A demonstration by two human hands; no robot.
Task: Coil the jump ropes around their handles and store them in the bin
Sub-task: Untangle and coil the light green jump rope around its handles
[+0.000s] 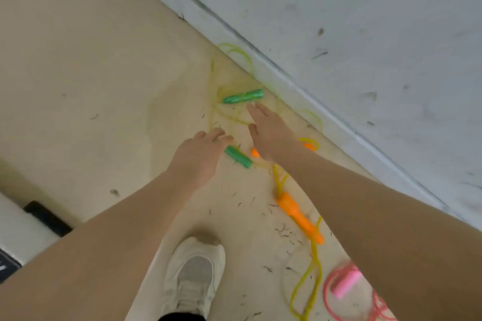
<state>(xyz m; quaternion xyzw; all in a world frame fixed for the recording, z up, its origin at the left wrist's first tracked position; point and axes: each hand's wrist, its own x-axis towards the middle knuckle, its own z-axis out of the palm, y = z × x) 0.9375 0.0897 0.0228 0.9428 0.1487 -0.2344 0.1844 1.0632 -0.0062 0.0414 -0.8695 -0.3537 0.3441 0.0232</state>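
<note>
Reaching hands (pixel 234 142) over green handles (pixel 238 156).

Floor (pixel 91 73) left open; wall (pixel 365 21) blocks right.

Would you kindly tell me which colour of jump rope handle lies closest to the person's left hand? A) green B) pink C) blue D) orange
A: a green handle lies on the floor just beside the fingers of the left hand, while the long orange handle and the pink handle lie nearer the shoe.
</note>
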